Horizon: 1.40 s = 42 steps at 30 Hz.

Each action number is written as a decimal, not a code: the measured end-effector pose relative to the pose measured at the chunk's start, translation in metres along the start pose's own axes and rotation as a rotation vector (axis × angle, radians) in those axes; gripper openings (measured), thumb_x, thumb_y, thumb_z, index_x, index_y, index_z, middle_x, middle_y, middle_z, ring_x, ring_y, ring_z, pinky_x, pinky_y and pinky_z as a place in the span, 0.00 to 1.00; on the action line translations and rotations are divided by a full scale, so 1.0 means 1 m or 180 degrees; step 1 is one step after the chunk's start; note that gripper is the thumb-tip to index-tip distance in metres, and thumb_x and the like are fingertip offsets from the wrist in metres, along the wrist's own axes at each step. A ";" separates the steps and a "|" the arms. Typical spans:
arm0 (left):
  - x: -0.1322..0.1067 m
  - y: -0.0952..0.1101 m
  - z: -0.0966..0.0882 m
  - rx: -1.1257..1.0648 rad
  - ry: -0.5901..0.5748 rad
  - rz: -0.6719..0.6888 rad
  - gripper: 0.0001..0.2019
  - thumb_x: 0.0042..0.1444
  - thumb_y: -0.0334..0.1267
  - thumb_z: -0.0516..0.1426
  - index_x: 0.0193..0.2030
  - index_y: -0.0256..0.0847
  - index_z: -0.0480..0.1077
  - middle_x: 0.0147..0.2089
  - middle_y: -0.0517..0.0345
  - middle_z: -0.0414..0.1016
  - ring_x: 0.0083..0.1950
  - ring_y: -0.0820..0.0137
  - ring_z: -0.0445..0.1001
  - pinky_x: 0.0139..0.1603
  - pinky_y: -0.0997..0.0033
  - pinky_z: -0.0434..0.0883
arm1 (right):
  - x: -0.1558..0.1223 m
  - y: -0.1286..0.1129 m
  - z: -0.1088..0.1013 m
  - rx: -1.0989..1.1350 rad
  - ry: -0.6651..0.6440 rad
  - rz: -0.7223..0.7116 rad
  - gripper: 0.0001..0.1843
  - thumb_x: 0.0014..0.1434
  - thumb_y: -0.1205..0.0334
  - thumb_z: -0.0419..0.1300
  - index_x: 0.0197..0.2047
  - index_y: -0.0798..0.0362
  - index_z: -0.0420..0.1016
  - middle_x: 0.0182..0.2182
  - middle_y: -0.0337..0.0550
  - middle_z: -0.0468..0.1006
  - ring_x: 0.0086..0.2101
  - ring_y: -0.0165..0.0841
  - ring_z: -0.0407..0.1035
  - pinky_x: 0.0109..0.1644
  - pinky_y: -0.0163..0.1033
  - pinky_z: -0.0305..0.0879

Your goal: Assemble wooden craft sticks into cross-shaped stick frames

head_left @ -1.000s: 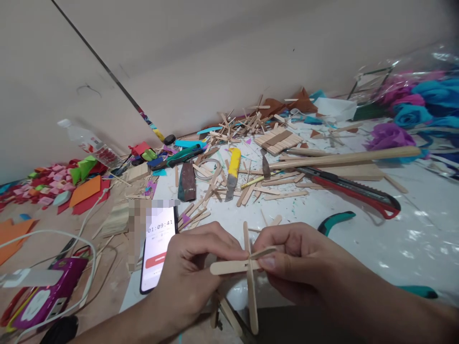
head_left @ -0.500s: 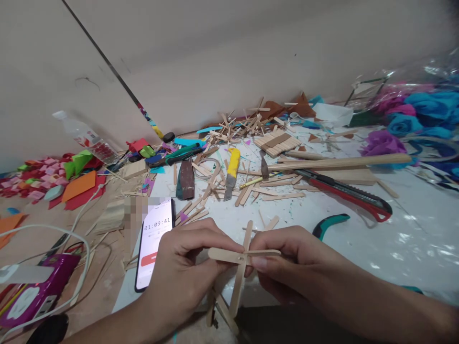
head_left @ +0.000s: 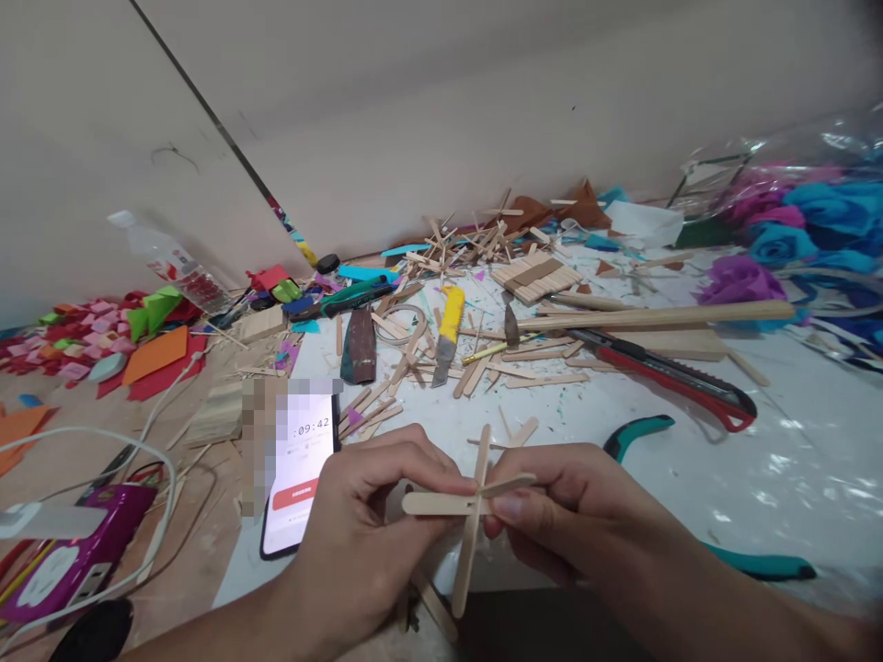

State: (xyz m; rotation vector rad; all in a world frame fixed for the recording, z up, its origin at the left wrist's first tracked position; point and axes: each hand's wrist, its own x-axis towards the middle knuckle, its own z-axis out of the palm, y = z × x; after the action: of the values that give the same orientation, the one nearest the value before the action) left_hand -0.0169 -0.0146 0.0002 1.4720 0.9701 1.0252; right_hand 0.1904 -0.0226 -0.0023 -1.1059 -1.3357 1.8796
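Observation:
Between my two hands is a small cross of wooden craft sticks (head_left: pixel 467 561). One stick runs away from me and others cross it sideways, with a small slot showing near the joint. My left hand (head_left: pixel 376 519) is closed, pinching the left arm of the cross between thumb and forefinger. The fingers of my right hand (head_left: pixel 562 515) are closed on the right-hand stick close to the joint. Part of the joint is hidden by my fingertips. Below the cross, more craft sticks (head_left: pixel 433 607) show at the table edge.
A phone (head_left: pixel 296 478) with a running timer lies left of my hands. Beyond are a yellow-handled blade tool (head_left: pixel 450 322), a hammer (head_left: pixel 641 317), a red-black utility knife (head_left: pixel 676 382) and a craft-stick heap (head_left: pixel 475 244). Teal-handled pliers (head_left: pixel 631 432) lie partly under my right arm.
The cross has turned slightly in my fingers, and its right-hand stick now tilts upward at its outer end. My right hand has shifted a little; more of the teal handle shows.

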 end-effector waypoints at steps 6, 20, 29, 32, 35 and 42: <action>0.007 0.000 -0.011 0.0351 -0.0255 0.0136 0.11 0.61 0.32 0.67 0.48 0.51 0.83 0.47 0.56 0.81 0.51 0.63 0.76 0.53 0.68 0.70 | 0.004 -0.003 -0.005 -0.0195 0.0341 -0.0301 0.21 0.68 0.46 0.60 0.29 0.53 0.73 0.20 0.33 0.63 0.24 0.28 0.53 0.28 0.37 0.48; 0.009 0.002 0.000 -0.0391 -0.0338 -0.0367 0.05 0.65 0.37 0.64 0.37 0.41 0.81 0.36 0.57 0.85 0.41 0.66 0.80 0.45 0.69 0.74 | 0.003 -0.005 0.002 -0.1058 0.0714 -0.0157 0.20 0.66 0.51 0.63 0.24 0.51 0.76 0.18 0.35 0.66 0.21 0.28 0.57 0.26 0.35 0.52; 0.009 -0.001 -0.007 0.0075 -0.0244 -0.0274 0.08 0.66 0.39 0.61 0.36 0.41 0.79 0.35 0.58 0.79 0.38 0.67 0.74 0.42 0.69 0.69 | -0.008 -0.010 -0.015 -0.1924 0.0781 -0.0706 0.18 0.67 0.46 0.62 0.31 0.50 0.79 0.25 0.41 0.75 0.26 0.33 0.65 0.30 0.38 0.58; 0.010 0.000 -0.008 0.0165 -0.0366 -0.0198 0.08 0.66 0.36 0.59 0.33 0.41 0.74 0.34 0.60 0.75 0.39 0.67 0.71 0.43 0.69 0.67 | -0.012 -0.016 -0.023 -0.2083 0.1417 -0.1186 0.13 0.68 0.49 0.63 0.36 0.47 0.80 0.31 0.42 0.79 0.31 0.36 0.69 0.34 0.39 0.63; 0.012 0.002 -0.008 0.0324 -0.0460 -0.0237 0.09 0.63 0.34 0.58 0.30 0.41 0.71 0.30 0.62 0.71 0.36 0.68 0.70 0.40 0.70 0.66 | -0.008 -0.021 -0.022 -0.2223 0.1316 -0.1266 0.08 0.65 0.53 0.67 0.45 0.46 0.82 0.39 0.43 0.82 0.35 0.37 0.72 0.40 0.41 0.67; 0.012 0.002 -0.004 0.0290 -0.0189 -0.0360 0.06 0.62 0.37 0.62 0.36 0.41 0.81 0.30 0.60 0.79 0.31 0.70 0.74 0.32 0.74 0.68 | 0.005 -0.015 -0.010 -0.2015 0.0539 -0.0536 0.14 0.65 0.51 0.65 0.36 0.52 0.85 0.29 0.44 0.82 0.31 0.36 0.71 0.35 0.40 0.62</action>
State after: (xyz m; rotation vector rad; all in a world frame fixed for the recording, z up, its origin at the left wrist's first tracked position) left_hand -0.0171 -0.0018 0.0038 1.4959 1.0569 0.8609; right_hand 0.1966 -0.0087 0.0090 -1.3590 -1.9149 1.2309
